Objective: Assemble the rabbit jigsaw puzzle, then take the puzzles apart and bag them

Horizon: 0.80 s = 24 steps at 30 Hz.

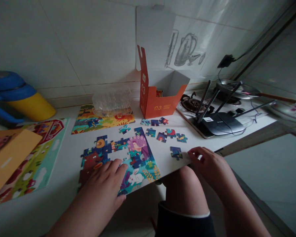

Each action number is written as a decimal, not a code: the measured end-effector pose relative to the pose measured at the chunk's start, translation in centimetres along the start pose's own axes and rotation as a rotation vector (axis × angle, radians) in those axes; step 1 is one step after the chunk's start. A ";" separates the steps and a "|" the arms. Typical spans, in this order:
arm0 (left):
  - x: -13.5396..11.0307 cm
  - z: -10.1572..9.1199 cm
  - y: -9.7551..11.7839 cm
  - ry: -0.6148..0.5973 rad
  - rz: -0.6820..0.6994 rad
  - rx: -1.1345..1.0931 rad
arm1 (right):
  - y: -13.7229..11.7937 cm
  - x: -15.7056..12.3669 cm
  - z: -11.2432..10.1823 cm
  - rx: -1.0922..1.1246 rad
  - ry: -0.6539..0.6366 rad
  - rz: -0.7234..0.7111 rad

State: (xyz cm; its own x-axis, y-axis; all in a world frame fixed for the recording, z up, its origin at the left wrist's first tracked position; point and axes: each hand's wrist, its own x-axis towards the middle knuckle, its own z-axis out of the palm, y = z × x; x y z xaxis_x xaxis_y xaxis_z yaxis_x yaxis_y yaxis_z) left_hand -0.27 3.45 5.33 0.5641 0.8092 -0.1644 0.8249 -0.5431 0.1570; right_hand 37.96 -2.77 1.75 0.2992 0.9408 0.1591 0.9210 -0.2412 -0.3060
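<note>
A partly assembled jigsaw puzzle (138,176) lies at the table's front edge, showing a white rabbit, a brown bear and a purple peacock. A gap shows in its middle. My left hand (108,177) rests on its lower part, fingers stretched out and holding nothing visible, covering some pieces. By the table edge, my right hand (206,161) has its thumb and fingertips drawn together in a pinch; anything between them is hidden. Just left of those fingertips lies a dark blue puzzle piece (176,152), apart from them. Several loose pieces (161,137) are scattered beyond the puzzle.
An open orange box (162,107) stands at the back, behind the loose pieces. Clear plastic packaging (111,102) sits on a yellow picture puzzle (82,120). To the left are a blue-and-yellow jug (34,107) and an orange card box (12,154). A black router (219,123) stands right, before a stove.
</note>
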 end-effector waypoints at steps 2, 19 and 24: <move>0.1 0.0 0.0 -0.005 0.000 0.002 | -0.2 0.2 0.1 0.009 -0.008 -0.009; 0.2 -1.0 0.7 -0.037 -0.007 -0.023 | -3.7 4.6 0.6 -0.026 0.080 -0.128; 0.3 -1.7 0.8 -0.075 -0.010 -0.047 | -4.7 6.2 1.4 0.033 0.100 -0.175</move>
State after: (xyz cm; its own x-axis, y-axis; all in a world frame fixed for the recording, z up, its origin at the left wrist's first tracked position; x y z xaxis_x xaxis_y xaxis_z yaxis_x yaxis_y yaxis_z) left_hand 0.50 3.59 7.03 0.5583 0.7946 -0.2384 0.8289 -0.5225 0.1998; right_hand 35.10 4.54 2.86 0.1603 0.9391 0.3040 0.9528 -0.0668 -0.2962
